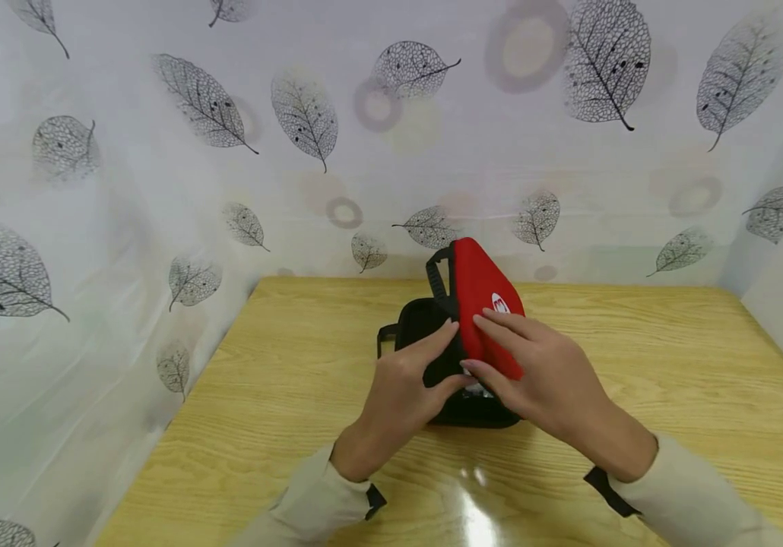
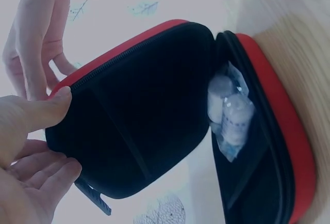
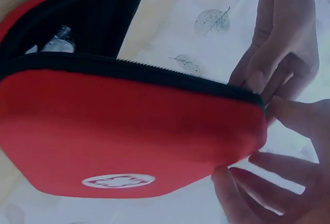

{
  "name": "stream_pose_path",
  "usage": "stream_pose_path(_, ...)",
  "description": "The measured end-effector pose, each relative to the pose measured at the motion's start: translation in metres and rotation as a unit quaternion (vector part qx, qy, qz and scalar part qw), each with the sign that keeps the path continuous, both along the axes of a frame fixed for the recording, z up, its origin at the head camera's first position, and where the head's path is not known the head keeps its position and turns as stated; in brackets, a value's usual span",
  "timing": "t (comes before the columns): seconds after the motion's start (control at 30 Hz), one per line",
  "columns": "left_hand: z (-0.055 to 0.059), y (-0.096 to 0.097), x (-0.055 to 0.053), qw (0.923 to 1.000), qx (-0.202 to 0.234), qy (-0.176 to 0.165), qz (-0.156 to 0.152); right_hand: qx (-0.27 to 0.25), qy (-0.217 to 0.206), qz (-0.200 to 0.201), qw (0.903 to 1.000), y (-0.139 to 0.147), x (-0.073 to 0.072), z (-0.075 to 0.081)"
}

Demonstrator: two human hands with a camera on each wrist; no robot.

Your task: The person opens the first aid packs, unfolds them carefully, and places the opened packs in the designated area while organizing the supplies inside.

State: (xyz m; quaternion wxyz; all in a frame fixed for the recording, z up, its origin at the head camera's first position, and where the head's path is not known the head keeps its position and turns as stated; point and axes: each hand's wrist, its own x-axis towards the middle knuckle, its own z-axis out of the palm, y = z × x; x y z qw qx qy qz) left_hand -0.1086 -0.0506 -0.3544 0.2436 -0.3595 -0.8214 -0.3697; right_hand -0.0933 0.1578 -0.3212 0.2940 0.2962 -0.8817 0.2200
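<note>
A red zippered hard-shell case (image 3: 129, 126) with a black lining stands open on the table. Its lid is raised at a slant, with a white oval emblem on the outside. My left hand (image 1: 401, 384) pinches the lid's zipped rim between thumb and fingers. On the other side, my right hand (image 1: 549, 376) grips the same lid, thumb at the rim and fingers spread over the red shell. In the left wrist view, white rolls in clear plastic wrap (image 2: 232, 113) sit in the lower half. A black strap handle (image 1: 438, 281) hangs from the lid edge.
The case's lower half lies on a wood-grain table (image 1: 282, 395). A leaf-patterned sheet (image 1: 323, 213) rises behind the table and along both sides. Light glares off the table's front part.
</note>
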Motion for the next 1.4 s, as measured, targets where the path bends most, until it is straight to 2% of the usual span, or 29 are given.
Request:
stream_pose_path(0.2,0.002,0.008,0.000,0.9998,0.000,-0.004,-0.019,0.039,0.028,-0.039,0.9981,-0.006,0.003,0.005)
stream_pose_path(0.4,0.004,0.008,0.000,0.9995,-0.002,-0.006,-0.030,0.032,0.047,-0.055,0.9969,-0.002,0.003,0.007)
stream_pose_path(0.53,0.000,0.000,-0.002,0.9999,-0.006,-0.010,-0.009,0.015,0.045,-0.055,0.9973,0.004,0.005,0.009)
stream_pose_path(0.67,-0.009,-0.012,-0.006,0.9995,-0.021,-0.010,0.019,-0.004,0.042,-0.046,0.9980,0.011,0.006,0.009)
stream_pose_path(0.83,-0.023,-0.029,-0.009,0.9954,-0.073,-0.026,0.057,-0.029,0.034,-0.041,0.9981,0.023,0.007,0.011)
stream_pose_path(0.97,-0.037,-0.042,-0.011,0.9828,-0.139,-0.082,0.090,-0.044,0.014,-0.057,0.9973,0.033,0.009,0.014)
stream_pose_path(1.1,-0.050,-0.054,-0.016,0.9596,-0.191,-0.158,0.134,-0.064,0.008,-0.068,0.9956,0.043,0.011,0.016)
stream_pose_path(1.2,-0.057,-0.061,-0.022,0.9410,-0.200,-0.226,0.154,-0.083,0.011,-0.069,0.9942,0.051,0.012,0.016)
stream_pose_path(1.27,-0.059,-0.065,-0.025,0.9312,-0.189,-0.271,0.154,-0.096,0.015,-0.070,0.9928,0.056,0.013,0.015)
stream_pose_path(1.3,-0.060,-0.066,-0.027,0.9277,-0.183,-0.289,0.149,-0.103,0.015,-0.073,0.9919,0.059,0.013,0.015)
stream_pose_path(1.4,-0.063,-0.070,-0.031,0.9250,-0.169,-0.314,0.130,-0.136,0.008,-0.084,0.9871,0.068,0.014,0.011)
